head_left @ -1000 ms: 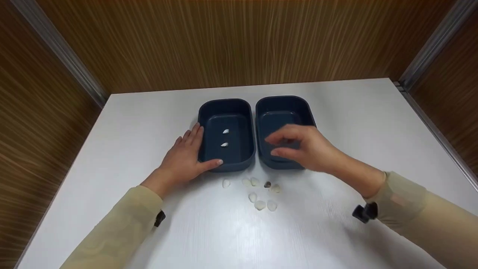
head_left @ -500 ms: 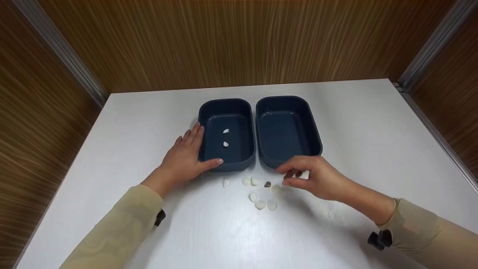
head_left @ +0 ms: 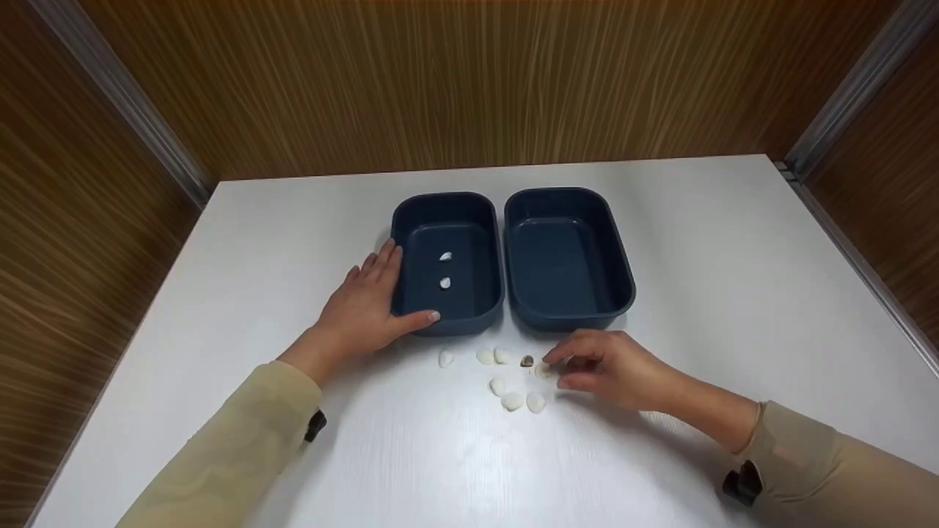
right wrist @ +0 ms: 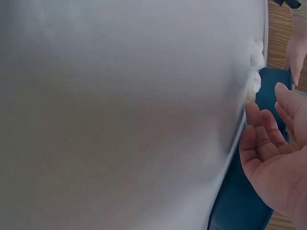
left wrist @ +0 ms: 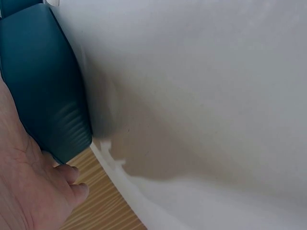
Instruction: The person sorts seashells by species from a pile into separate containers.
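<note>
My left hand (head_left: 359, 312) rests against the left side of a dark blue tub (head_left: 466, 325), fingers extended along its wall and thumb over the near rim. Inside that tub lie two small white shells (head_left: 445, 283). In the left wrist view the hand (left wrist: 33, 187) lies along the outer wall of the tub (left wrist: 45, 81). My right hand (head_left: 612, 370) is low over the table, its thumb and index finger apart beside a pale shell (head_left: 543, 370). Just left of that sits a small brown shell (head_left: 527, 361). The right wrist view shows the hand (right wrist: 276, 158) with nothing between thumb and fingers.
A second blue tub (head_left: 561, 271) stands to the right, close beside the first. Several white shells (head_left: 512, 401) lie scattered on the white table (head_left: 440, 462) in front of both tubs. Wood-grain panels (head_left: 469, 88) enclose the back and sides.
My right hand has come back from over the right tub and down to the pale shell on the table. The left hand has stayed in place on the left tub.
</note>
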`<move>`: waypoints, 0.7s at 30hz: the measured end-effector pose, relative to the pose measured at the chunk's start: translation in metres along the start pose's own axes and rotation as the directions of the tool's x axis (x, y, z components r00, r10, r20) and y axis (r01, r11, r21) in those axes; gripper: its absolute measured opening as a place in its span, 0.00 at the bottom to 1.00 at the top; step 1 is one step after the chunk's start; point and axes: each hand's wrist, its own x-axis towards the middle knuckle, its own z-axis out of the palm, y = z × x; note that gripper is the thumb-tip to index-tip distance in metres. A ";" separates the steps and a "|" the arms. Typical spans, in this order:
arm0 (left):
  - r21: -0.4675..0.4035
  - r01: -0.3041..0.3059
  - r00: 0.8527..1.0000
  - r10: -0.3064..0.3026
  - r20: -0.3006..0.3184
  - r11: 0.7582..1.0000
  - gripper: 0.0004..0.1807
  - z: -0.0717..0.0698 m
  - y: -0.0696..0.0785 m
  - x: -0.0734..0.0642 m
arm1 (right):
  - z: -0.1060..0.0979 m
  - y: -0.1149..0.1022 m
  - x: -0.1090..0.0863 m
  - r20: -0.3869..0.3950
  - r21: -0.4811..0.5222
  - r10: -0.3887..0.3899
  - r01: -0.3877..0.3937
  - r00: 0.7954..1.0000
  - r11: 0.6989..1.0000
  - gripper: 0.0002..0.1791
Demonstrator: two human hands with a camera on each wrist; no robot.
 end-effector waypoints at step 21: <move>-0.004 -0.007 1.000 0.007 -0.005 1.000 0.71 0.000 -0.001 0.000 | 0.014 0.011 0.009 -0.014 -0.057 0.039 -0.040 0.999 0.998 0.19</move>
